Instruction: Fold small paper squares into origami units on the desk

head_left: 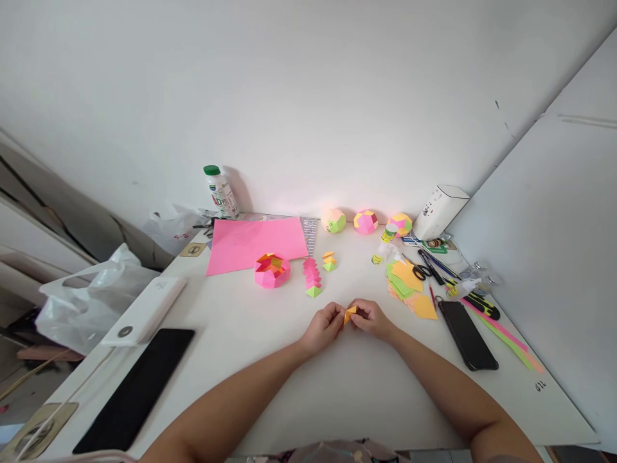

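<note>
A small folded orange paper piece (pixel 349 314) is pinched between my two hands above the white table. My left hand (pixel 324 325) grips its left side with thumb and fingers. On the other side, my right hand (pixel 372 319) holds it the same way. Just beyond my hands lie a stack of folded pink paper units (pixel 312 272), a green folded unit (pixel 313 292) and a few orange and green folded units (pixel 329 260). To their left sits a half-built pink paper ball (pixel 272 271), open at the top. Loose orange and green paper squares (pixel 403 281) are spread right of my hands.
Three finished paper balls (pixel 366 222) line the wall. Pink sheet (pixel 255 241) and bottle (pixel 222 193) stand back left; power bank (pixel 147 310) and black tablet (pixel 137 389) lie left. Scissors (pixel 420 270), glue bottles (pixel 380 255) and black phone (pixel 466 334) are at right.
</note>
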Action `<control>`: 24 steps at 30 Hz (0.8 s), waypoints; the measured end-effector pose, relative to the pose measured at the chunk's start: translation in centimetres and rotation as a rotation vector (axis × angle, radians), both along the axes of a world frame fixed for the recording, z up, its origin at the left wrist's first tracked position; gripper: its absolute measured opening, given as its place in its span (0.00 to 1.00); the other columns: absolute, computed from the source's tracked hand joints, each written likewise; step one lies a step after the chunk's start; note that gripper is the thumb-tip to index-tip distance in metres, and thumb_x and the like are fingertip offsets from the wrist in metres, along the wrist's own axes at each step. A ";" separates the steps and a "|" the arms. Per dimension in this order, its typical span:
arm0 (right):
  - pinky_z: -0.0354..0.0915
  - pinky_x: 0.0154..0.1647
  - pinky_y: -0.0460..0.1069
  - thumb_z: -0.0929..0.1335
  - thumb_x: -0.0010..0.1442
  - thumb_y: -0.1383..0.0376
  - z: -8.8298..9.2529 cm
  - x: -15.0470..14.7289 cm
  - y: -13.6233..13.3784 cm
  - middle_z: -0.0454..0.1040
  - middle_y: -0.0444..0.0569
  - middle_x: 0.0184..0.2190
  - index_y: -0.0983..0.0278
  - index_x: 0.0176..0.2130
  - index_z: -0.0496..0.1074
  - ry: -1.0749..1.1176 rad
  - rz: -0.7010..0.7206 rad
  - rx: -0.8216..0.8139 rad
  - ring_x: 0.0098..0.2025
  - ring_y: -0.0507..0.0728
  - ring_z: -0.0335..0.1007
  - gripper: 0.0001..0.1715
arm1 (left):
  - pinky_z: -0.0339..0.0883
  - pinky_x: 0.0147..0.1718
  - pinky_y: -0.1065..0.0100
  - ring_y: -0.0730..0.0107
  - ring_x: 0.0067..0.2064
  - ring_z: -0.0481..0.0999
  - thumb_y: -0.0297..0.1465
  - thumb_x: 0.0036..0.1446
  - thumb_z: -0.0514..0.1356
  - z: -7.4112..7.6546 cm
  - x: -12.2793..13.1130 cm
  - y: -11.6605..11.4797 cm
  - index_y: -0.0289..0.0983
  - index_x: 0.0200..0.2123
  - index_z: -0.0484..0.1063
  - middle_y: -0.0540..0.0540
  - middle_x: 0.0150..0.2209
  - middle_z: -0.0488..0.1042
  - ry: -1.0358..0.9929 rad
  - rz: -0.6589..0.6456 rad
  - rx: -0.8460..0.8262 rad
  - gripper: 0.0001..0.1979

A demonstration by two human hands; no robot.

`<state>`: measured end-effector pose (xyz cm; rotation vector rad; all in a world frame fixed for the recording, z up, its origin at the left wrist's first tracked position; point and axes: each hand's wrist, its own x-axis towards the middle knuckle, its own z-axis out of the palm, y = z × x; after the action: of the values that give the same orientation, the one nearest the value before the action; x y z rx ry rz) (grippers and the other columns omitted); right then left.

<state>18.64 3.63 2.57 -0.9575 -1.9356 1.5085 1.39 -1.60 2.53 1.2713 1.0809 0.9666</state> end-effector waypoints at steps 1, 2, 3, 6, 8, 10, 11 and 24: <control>0.56 0.23 0.44 0.65 0.53 0.64 0.0 0.0 0.0 0.66 0.42 0.21 0.65 0.30 0.66 0.008 -0.003 -0.012 0.23 0.49 0.61 0.05 | 0.53 0.20 0.73 0.78 0.20 0.59 0.47 0.57 0.50 -0.1 0.0 0.0 0.37 0.32 0.61 0.55 0.21 0.63 -0.016 0.002 -0.002 0.18; 0.57 0.24 0.45 0.65 0.53 0.64 0.1 0.0 0.1 0.66 0.42 0.21 0.65 0.30 0.66 0.015 -0.007 -0.022 0.23 0.49 0.62 0.05 | 0.54 0.20 0.73 0.78 0.20 0.59 0.48 0.56 0.50 -0.2 0.0 0.1 0.37 0.32 0.60 0.55 0.21 0.63 -0.029 0.003 -0.004 0.18; 0.57 0.24 0.45 0.65 0.53 0.64 0.1 0.0 0.1 0.66 0.42 0.21 0.65 0.30 0.66 0.021 -0.012 -0.031 0.23 0.50 0.63 0.05 | 0.54 0.20 0.73 0.78 0.20 0.59 0.48 0.56 0.50 -0.3 0.0 0.1 0.37 0.31 0.59 0.55 0.21 0.63 -0.037 0.004 -0.005 0.19; 0.58 0.24 0.45 0.65 0.52 0.65 0.2 -0.1 0.2 0.66 0.41 0.21 0.65 0.30 0.66 0.021 -0.031 -0.051 0.23 0.49 0.63 0.04 | 0.53 0.20 0.73 0.78 0.20 0.59 0.49 0.56 0.49 -0.2 -0.1 0.2 0.37 0.29 0.58 0.55 0.20 0.63 -0.030 -0.022 0.004 0.20; 0.58 0.24 0.45 0.64 0.53 0.66 0.2 -0.2 0.2 0.66 0.41 0.20 0.65 0.29 0.66 0.014 -0.044 -0.057 0.22 0.49 0.62 0.03 | 0.52 0.20 0.73 0.78 0.20 0.58 0.49 0.56 0.49 0.0 -0.2 0.1 0.37 0.28 0.58 0.55 0.20 0.62 -0.019 -0.043 0.012 0.20; 0.57 0.23 0.44 0.64 0.53 0.66 0.3 -0.2 0.2 0.66 0.41 0.20 0.65 0.29 0.66 0.010 -0.045 -0.059 0.22 0.49 0.61 0.03 | 0.51 0.20 0.73 0.78 0.20 0.57 0.50 0.56 0.49 0.3 -0.3 0.0 0.38 0.27 0.57 0.55 0.19 0.61 -0.015 -0.052 0.015 0.21; 0.57 0.23 0.44 0.64 0.53 0.66 0.4 -0.2 0.2 0.66 0.41 0.20 0.65 0.29 0.66 0.008 -0.042 -0.056 0.22 0.49 0.61 0.04 | 0.51 0.20 0.73 0.78 0.20 0.56 0.50 0.56 0.49 0.4 -0.3 0.0 0.38 0.26 0.57 0.55 0.18 0.61 -0.016 -0.054 0.017 0.21; 0.55 0.23 0.44 0.65 0.54 0.63 0.4 -0.5 0.0 0.65 0.41 0.20 0.65 0.28 0.66 -0.079 -0.078 0.046 0.22 0.49 0.58 0.07 | 0.54 0.21 0.72 0.77 0.19 0.60 0.49 0.56 0.50 0.0 -0.2 0.0 0.37 0.30 0.61 0.54 0.18 0.64 -0.024 -0.008 -0.002 0.19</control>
<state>18.14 3.58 2.92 -1.0745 -1.9559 1.3954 1.17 -1.60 2.48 1.2580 1.0570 0.9720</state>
